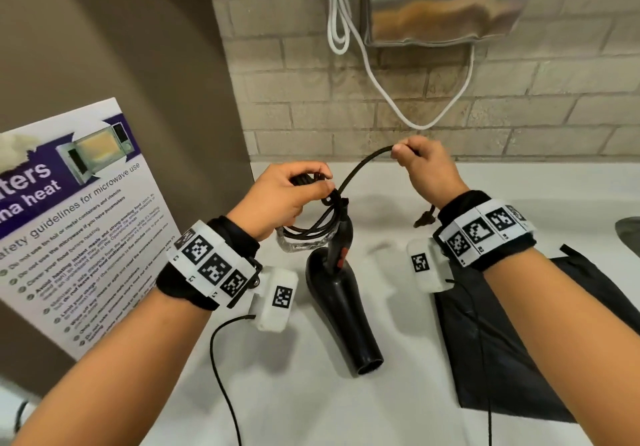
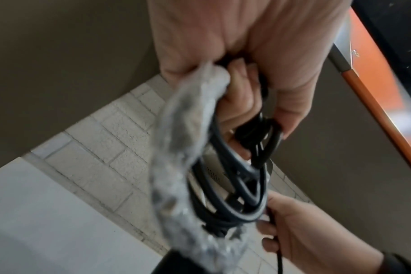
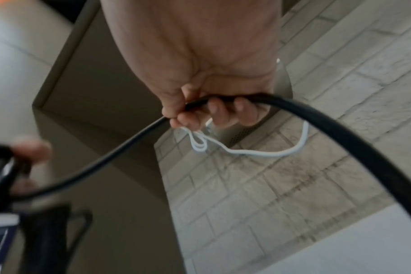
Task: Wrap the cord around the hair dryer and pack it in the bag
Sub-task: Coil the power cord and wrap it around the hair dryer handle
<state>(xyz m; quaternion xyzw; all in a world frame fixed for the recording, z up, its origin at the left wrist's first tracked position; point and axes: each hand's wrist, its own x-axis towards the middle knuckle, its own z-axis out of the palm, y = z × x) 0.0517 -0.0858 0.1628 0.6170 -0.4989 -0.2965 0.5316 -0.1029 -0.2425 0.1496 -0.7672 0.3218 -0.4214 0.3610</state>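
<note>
A black hair dryer (image 1: 343, 310) lies on the white counter (image 1: 311, 411), nozzle toward me, handle pointing away. Its black cord (image 1: 360, 165) arcs up from the handle end. My left hand (image 1: 294, 196) grips a bundle of cord coils (image 2: 235, 185) above the handle, along with a crinkled clear plastic wrap (image 2: 176, 166). My right hand (image 1: 422, 165) pinches one strand of the cord (image 3: 293, 109) and holds it up to the right. A black bag (image 1: 512, 352) lies flat on the counter, under my right forearm.
A leaning microwave safety poster (image 1: 79, 220) stands at the left. On the brick wall hangs a steel dispenser (image 1: 446, 2) with a white cable (image 1: 381, 75) looping below it. A thin black sensor wire (image 1: 225, 376) trails over the counter front.
</note>
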